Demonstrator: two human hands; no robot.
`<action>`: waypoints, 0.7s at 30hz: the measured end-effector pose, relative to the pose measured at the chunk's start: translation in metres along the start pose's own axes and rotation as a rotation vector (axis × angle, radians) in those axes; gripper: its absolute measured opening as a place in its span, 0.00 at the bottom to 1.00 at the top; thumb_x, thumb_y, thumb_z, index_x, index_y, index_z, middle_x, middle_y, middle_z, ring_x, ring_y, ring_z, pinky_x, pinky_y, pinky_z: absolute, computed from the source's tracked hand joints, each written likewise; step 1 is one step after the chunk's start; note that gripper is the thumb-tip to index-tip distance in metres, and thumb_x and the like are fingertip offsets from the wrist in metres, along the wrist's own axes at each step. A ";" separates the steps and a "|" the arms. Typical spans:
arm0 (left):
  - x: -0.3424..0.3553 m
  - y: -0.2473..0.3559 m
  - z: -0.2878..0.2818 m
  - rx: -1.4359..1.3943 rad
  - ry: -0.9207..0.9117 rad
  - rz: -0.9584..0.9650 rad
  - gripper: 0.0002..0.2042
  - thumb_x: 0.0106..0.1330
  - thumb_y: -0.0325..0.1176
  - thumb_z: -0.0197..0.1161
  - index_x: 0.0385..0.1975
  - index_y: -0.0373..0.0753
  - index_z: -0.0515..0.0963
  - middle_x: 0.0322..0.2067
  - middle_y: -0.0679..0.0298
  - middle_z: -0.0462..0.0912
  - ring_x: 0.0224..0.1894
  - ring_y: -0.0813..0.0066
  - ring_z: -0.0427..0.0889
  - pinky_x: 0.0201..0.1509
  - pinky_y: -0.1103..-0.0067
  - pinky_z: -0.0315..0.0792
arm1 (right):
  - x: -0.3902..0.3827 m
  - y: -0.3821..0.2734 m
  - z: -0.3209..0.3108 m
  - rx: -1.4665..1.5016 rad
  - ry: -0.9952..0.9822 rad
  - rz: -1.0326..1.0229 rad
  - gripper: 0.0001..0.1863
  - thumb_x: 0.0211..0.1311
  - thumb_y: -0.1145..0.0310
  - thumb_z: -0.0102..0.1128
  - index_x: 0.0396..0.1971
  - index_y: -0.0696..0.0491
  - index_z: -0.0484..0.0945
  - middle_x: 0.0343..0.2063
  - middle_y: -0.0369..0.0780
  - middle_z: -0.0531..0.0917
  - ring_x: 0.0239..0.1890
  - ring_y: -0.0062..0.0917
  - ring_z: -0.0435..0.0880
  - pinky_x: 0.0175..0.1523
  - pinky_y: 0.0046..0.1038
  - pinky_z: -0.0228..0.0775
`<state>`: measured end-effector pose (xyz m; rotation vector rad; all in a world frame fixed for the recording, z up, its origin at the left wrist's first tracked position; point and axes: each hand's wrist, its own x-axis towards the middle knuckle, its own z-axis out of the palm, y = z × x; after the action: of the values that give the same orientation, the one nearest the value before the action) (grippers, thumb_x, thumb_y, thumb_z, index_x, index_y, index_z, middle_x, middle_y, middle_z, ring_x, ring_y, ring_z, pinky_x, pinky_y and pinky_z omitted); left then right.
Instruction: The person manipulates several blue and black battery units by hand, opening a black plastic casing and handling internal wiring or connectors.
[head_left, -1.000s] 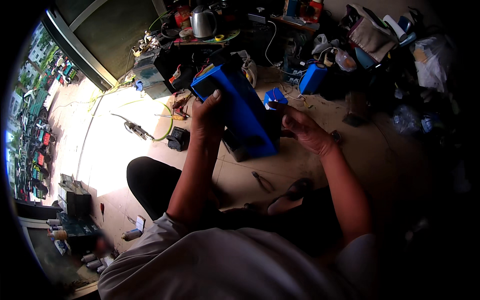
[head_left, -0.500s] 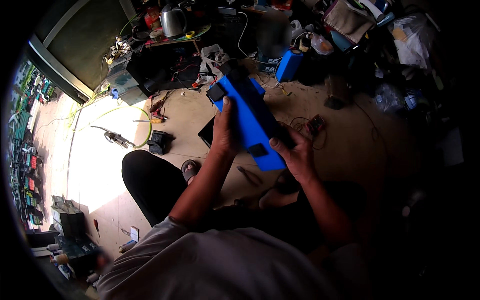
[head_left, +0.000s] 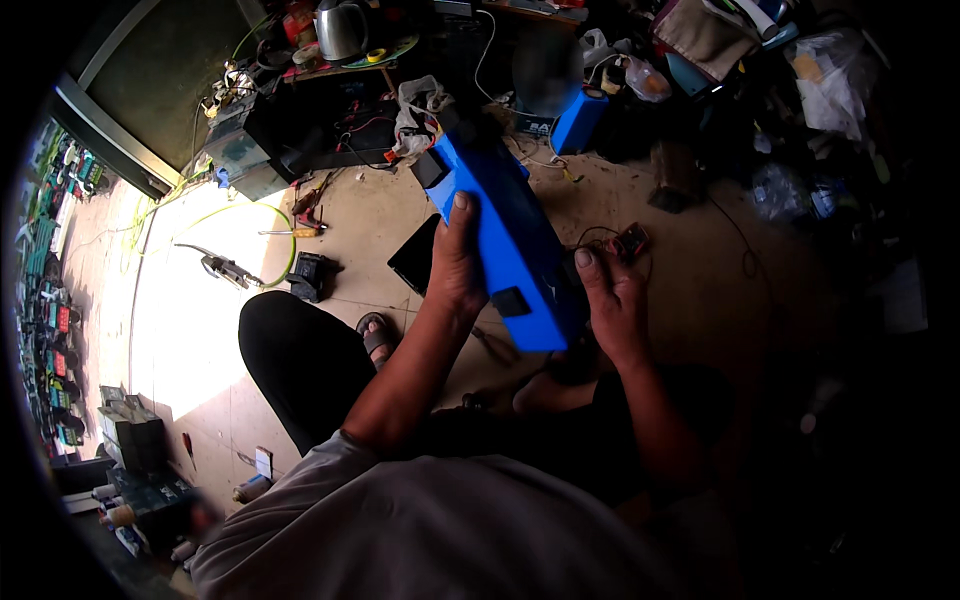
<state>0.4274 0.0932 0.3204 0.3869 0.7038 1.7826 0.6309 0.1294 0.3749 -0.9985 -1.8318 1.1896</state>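
One view, head | long blue rectangular block (head_left: 505,245) with black square patches (head_left: 510,302) slants above tan tiled floor (head_left: 350,225) | left bare hand (head_left: 455,262) clasps it, thumb on face, fingers hidden beneath | right bare hand (head_left: 617,305): thumb now lifted off blue face, finger contact untellable; left carries the visible grip

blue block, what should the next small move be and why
Probably close the right grip onto the blue block to steady it: the block is tilted, and the left grip has its thumb on the front face, while the right thumb stands clear of that face.
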 end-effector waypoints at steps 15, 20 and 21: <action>0.009 0.007 -0.016 0.104 0.077 0.126 0.43 0.64 0.64 0.72 0.68 0.36 0.68 0.55 0.52 0.82 0.55 0.57 0.86 0.61 0.59 0.82 | 0.002 -0.008 0.006 -0.220 -0.150 -0.027 0.34 0.68 0.60 0.75 0.66 0.65 0.75 0.55 0.49 0.86 0.57 0.29 0.85 0.63 0.29 0.78; 0.008 0.004 -0.016 -0.008 0.021 0.062 0.44 0.65 0.65 0.71 0.69 0.36 0.67 0.57 0.52 0.82 0.56 0.57 0.85 0.63 0.60 0.81 | 0.008 0.000 0.002 0.012 -0.198 0.094 0.20 0.69 0.62 0.74 0.52 0.61 0.85 0.40 0.40 0.90 0.41 0.19 0.86 0.49 0.24 0.79; 0.008 0.003 -0.017 -0.028 0.012 0.042 0.45 0.64 0.65 0.71 0.70 0.36 0.67 0.57 0.52 0.82 0.57 0.57 0.85 0.63 0.60 0.80 | 0.009 -0.002 0.000 0.014 -0.188 0.168 0.17 0.69 0.62 0.74 0.48 0.59 0.87 0.36 0.39 0.90 0.37 0.18 0.86 0.45 0.23 0.78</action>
<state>0.4124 0.0956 0.3085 0.3747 0.6834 1.8344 0.6263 0.1370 0.3780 -1.0813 -1.9096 1.4382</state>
